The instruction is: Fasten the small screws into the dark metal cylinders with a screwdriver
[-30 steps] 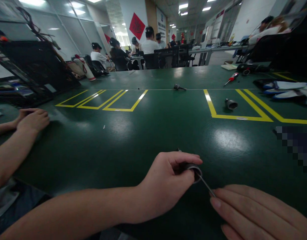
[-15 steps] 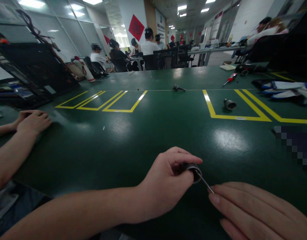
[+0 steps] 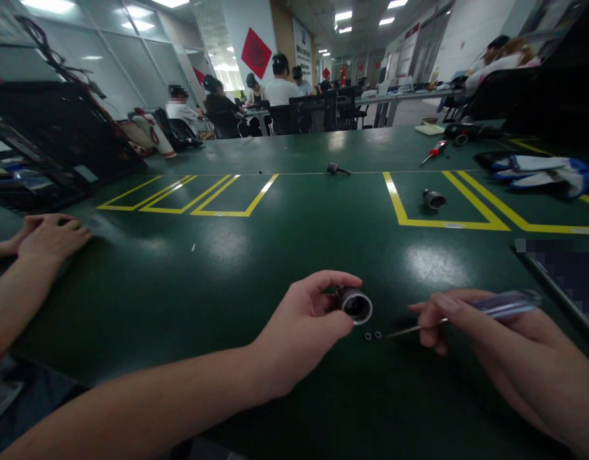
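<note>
Our left hand (image 3: 299, 332) pinches the metal cup (image 3: 356, 309), mouth toward us, presumably to bare its bore; at its three o'clock, our right hand (image 3: 505, 358) pinches a thin-shafted tool (image 3: 503, 305), tip just beside two small rings (image 3: 377, 335).

Left hand (image 3: 306, 329) in a curved pinch, bare forearm (image 3: 179, 396) slanting upward — right hand (image 3: 519, 358) apart, loosely curled

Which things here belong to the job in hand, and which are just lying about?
In the job:
hollow grey metal cylinder, left hand
thin-shafted tool with translucent purplish handle, right hand
two small metal rings near the tool's tip

Apparently lying about:
red-handled screwdriver
blue-and-white gloves
dark metal cylinder inside yellow tape outline
dark metal piece with thin stem
</note>
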